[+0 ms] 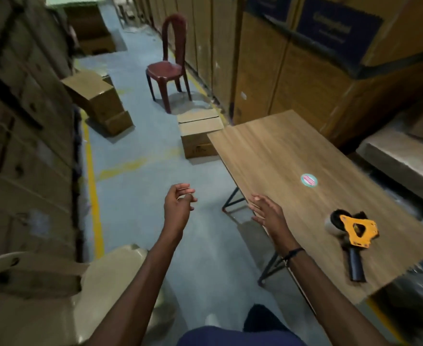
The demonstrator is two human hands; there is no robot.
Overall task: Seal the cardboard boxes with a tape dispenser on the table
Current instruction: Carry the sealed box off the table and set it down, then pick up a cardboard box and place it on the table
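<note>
Yellow-and-black tape dispenser, wood-grain brown surface bearing a teal-and-red round sticker, plain brown cardboard box, maroon chair, grey floor with yellow lines.

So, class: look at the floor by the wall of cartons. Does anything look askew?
Yes. The box stack leans against the wall of cartons, its top box tilted. The box beside the table sits square.

grey floor, yellow line, maroon chair, stacked cartons
</note>
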